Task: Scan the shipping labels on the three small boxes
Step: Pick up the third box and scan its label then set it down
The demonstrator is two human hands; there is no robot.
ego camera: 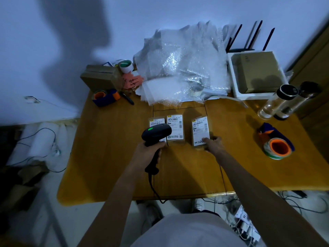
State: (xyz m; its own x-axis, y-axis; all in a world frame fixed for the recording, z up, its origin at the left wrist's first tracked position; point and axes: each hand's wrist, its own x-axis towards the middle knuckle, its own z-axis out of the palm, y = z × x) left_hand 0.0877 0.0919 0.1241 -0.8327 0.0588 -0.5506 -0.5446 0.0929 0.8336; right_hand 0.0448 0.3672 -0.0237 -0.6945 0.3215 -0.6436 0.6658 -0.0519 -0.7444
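Three small cardboard boxes with white shipping labels lie in a row on the wooden table (pixel 110 157): a left box (pixel 156 121), a middle box (pixel 175 128) and a right box (pixel 200 132). My left hand (pixel 148 151) grips a black barcode scanner (pixel 156 133) whose head hangs over the left box and hides most of its label; a green light glows on top of it. My right hand (pixel 213 144) rests on the near edge of the right box, fingers touching its label.
A tape dispenser (pixel 276 143) lies at the right, two clear bottles (pixel 281 102) behind it. Bubble wrap (pixel 179 68), a white tray with a box (pixel 256 75), another tape dispenser (pixel 105 97) and a larger carton (pixel 101 77) line the back. The scanner cable drops over the front edge.
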